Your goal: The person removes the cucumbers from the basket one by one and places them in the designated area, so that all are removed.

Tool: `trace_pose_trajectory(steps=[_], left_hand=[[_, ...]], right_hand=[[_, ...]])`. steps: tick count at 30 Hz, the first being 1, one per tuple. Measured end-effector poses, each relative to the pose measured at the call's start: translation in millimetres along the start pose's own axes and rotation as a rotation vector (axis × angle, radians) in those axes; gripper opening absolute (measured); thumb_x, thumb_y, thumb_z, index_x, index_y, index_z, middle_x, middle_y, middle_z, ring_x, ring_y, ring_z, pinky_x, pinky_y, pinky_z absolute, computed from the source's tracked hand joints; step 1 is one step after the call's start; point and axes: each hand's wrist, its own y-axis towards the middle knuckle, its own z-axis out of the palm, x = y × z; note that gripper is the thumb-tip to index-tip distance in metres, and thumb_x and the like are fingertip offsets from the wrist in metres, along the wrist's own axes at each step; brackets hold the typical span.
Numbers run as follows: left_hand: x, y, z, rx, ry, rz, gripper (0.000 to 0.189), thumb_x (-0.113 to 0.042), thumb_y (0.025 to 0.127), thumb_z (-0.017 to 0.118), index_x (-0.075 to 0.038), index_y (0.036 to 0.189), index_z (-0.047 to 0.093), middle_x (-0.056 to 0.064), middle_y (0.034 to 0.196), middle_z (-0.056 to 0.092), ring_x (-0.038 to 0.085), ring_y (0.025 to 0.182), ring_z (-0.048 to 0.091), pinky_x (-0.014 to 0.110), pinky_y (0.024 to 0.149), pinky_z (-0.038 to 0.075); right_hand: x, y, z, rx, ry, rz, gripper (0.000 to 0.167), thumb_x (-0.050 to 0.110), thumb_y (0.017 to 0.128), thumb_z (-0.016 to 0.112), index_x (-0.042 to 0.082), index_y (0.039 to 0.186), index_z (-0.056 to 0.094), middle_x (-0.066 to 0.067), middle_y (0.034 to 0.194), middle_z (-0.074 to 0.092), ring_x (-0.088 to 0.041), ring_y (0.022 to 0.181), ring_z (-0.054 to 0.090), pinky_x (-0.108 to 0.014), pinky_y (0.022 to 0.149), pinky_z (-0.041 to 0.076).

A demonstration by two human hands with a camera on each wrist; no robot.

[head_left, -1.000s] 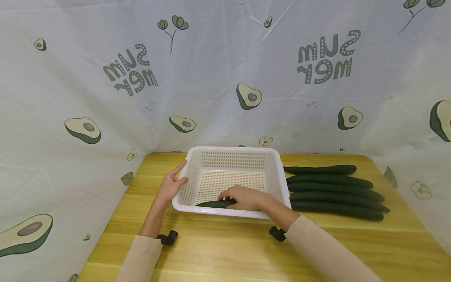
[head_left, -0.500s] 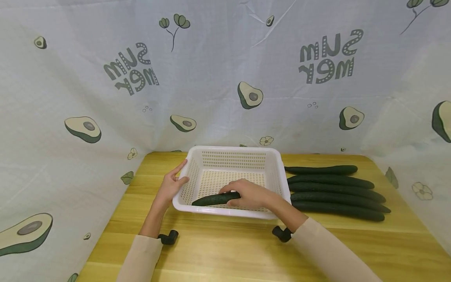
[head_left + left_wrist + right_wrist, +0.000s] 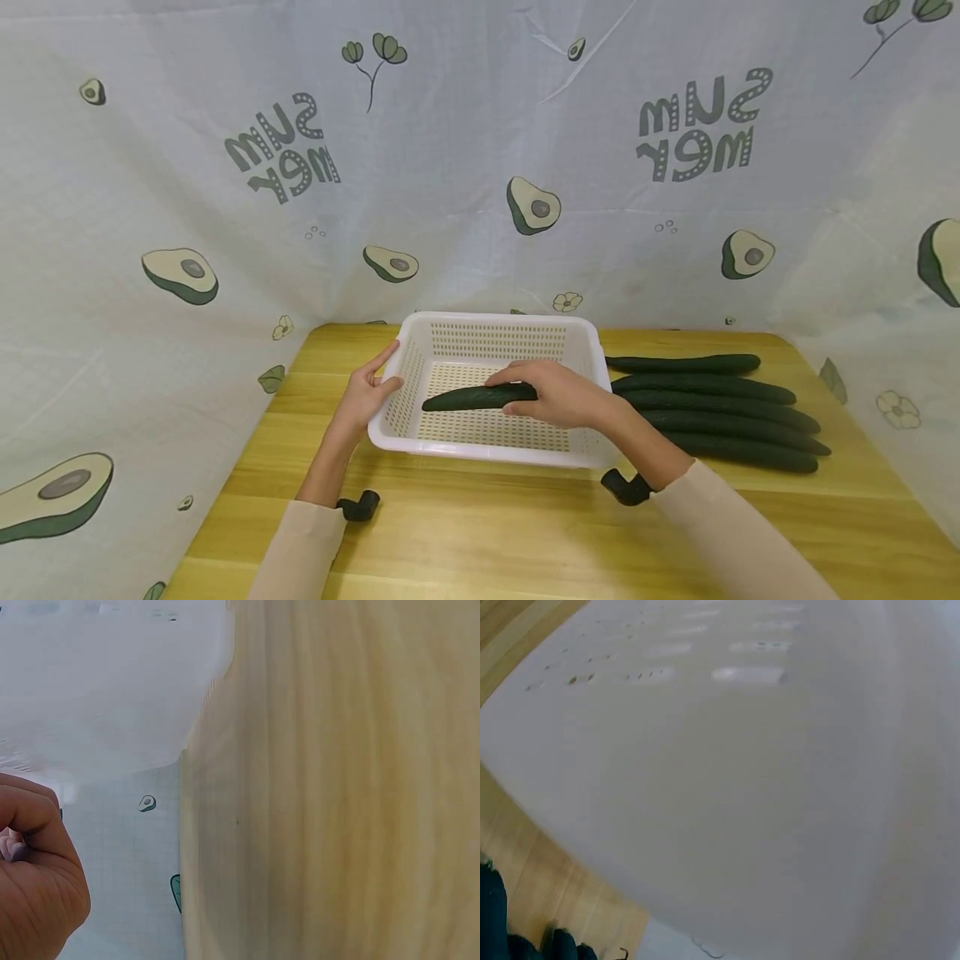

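Observation:
A white plastic basket with slotted walls stands on the wooden table. My left hand grips its left rim, the thumb at the rim's edge; in the left wrist view that hand shows curled fingers at the lower left. My right hand holds a dark green cucumber by its right part, over the inside of the basket. The cucumber's right end is hidden under the hand. Only the blurred white basket wall fills most of the right wrist view, with neither the hand nor the held cucumber showing.
Several cucumbers lie in a row on the table, right of the basket. One more cucumber lies behind them, slightly apart. A white curtain printed with avocados hangs behind the table.
My right hand has lifted the cucumber from near the basket's front wall and moved it back and slightly right. The left hand stays on the rim; the basket has hardly moved.

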Motion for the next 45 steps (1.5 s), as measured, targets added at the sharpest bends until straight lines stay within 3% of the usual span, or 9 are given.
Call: trace_pose_trajectory(steps=[6,14,20,30,39,45], left_hand=[[0.1,-1.7,0.7,0.004,-0.015,-0.001,0.07,-0.005,0.1,0.059,-0.031,0.161,0.037,0.034,0.104,0.073,0.041,0.089,0.076,0.041,0.068,0.064],[-2.0,-2.6,2.6,0.009,-0.025,0.003,0.07,-0.005,0.1,0.059,-0.032,0.161,0.038,0.033,0.095,0.074,0.042,0.088,0.076,0.04,0.066,0.064],[0.2,0.2,1.5,0.007,-0.015,-0.005,0.069,-0.006,0.1,0.059,-0.033,0.16,0.038,0.031,0.097,0.074,0.04,0.088,0.077,0.039,0.067,0.064],[0.1,0.4,1.4,-0.001,0.003,-0.012,0.069,-0.007,0.1,0.061,-0.034,0.16,0.039,0.029,0.092,0.075,0.036,0.083,0.078,0.038,0.066,0.064],[2.1,0.4,0.0,0.017,-0.01,-0.008,0.069,-0.007,0.1,0.06,-0.034,0.16,0.038,0.033,0.103,0.073,0.04,0.089,0.077,0.04,0.068,0.064],[2.2,0.8,0.7,0.017,-0.014,-0.005,0.07,-0.005,0.1,0.06,-0.033,0.16,0.038,0.034,0.11,0.071,0.04,0.091,0.076,0.04,0.069,0.064]], right_hand=[[-4.8,-12.8,-7.9,-0.028,0.005,0.007,0.043,0.021,0.097,0.072,0.017,0.14,0.065,-0.001,0.139,0.066,-0.024,0.13,0.061,-0.045,0.103,0.054],[-13.3,-28.8,-18.2,-0.07,0.01,0.02,0.044,0.022,0.097,0.072,0.018,0.14,0.064,-0.001,0.141,0.065,-0.026,0.133,0.06,-0.047,0.104,0.054],[-19.2,-42.7,-26.1,-0.099,0.011,0.077,0.045,0.023,0.096,0.073,0.022,0.14,0.064,0.001,0.142,0.064,-0.025,0.133,0.059,-0.049,0.104,0.054],[-32.9,-74.2,-36.9,-0.157,-0.03,0.109,0.044,0.025,0.096,0.073,0.021,0.139,0.065,0.0,0.137,0.067,-0.026,0.125,0.063,-0.049,0.097,0.056],[-46.6,-109.0,-42.7,-0.208,-0.051,0.151,0.043,0.026,0.095,0.074,0.021,0.138,0.066,-0.006,0.136,0.067,-0.032,0.124,0.064,-0.051,0.094,0.057],[-55.8,-131.3,-48.2,-0.257,-0.118,0.185,0.043,0.028,0.094,0.076,0.026,0.136,0.067,0.002,0.133,0.069,-0.026,0.12,0.066,-0.05,0.094,0.057]])
